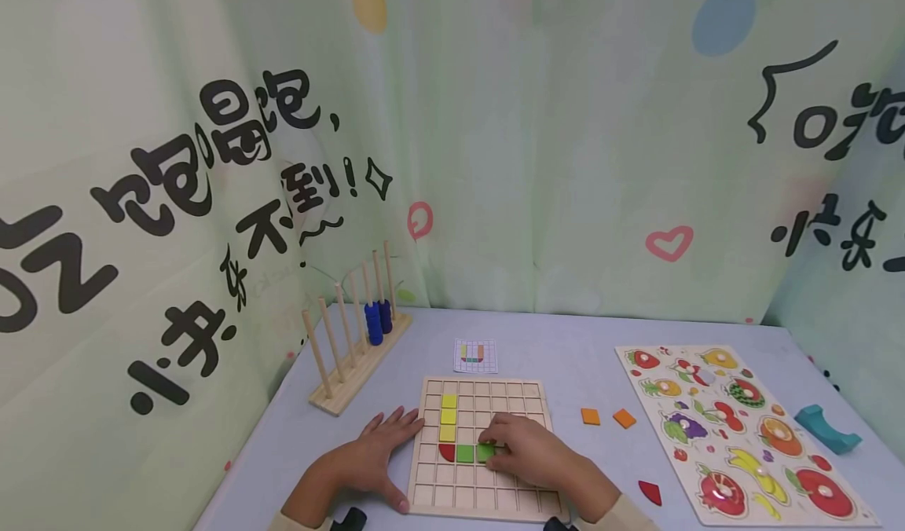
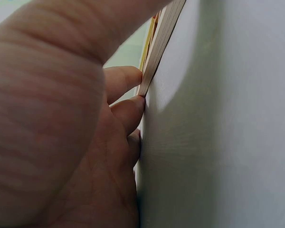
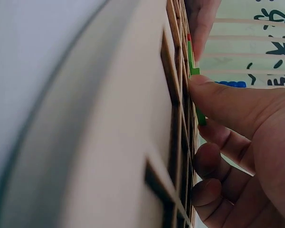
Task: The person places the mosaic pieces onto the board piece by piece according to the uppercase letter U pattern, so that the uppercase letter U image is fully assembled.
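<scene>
A wooden grid board (image 1: 441, 492) lies in front of me in the head view. My left hand (image 1: 368, 456) rests with fingers spread along its left edge, thumb near the lower corner. Between thumb and forefinger, my right hand (image 1: 526, 448) pinches a green square tile (image 1: 485, 453) at the grid; the right wrist view has this tile (image 3: 202, 117) slightly tilted against the slats. Left of it sit another green square tile (image 1: 464, 454) and a red quarter-round tile (image 1: 447, 452). A column of yellow square tiles (image 1: 448, 416) runs up from the red one.
Behind the board lies a small pattern card (image 1: 475, 356). At right are two orange tiles (image 1: 590, 416), a loose red quarter-round tile (image 1: 650, 492), a fruit puzzle board (image 1: 714, 460) and a teal curved block (image 1: 827, 430). A peg rack (image 1: 360, 366) with blue beads stands back left.
</scene>
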Demonstrator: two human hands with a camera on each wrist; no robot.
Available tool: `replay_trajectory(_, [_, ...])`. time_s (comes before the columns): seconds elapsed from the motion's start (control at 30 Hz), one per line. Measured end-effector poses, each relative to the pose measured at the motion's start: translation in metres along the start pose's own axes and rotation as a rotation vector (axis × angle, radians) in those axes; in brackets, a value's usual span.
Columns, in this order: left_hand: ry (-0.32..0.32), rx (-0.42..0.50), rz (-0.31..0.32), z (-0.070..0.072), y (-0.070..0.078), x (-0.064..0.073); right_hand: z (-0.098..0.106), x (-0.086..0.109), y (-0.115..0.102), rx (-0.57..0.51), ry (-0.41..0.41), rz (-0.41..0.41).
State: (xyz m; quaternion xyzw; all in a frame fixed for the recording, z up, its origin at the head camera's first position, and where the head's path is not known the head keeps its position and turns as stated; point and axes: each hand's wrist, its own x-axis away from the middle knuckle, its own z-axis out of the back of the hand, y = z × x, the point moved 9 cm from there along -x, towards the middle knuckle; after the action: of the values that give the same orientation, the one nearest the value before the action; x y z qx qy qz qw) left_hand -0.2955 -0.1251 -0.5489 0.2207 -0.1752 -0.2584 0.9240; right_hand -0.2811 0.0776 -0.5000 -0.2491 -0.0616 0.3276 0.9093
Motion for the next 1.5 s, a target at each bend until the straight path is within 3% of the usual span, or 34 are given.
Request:
replay_trajectory(1.0, [0.000,0.004,0.029,0.002,-0.001,-0.001,0.000,-0.004,-0.001,0.014,0.006,-0.022])
replay_trajectory(1.27, [-0.018,0.015,0.014,-0.001,0.001,0.001,0.005,0.015,0.001,0.022,-0.012,-0.030])
replay_trajectory(1.5, [-0.008,0.000,0.014,0.000,0.002,0.000,0.023,0.038,0.013,0.031,0.020,-0.029])
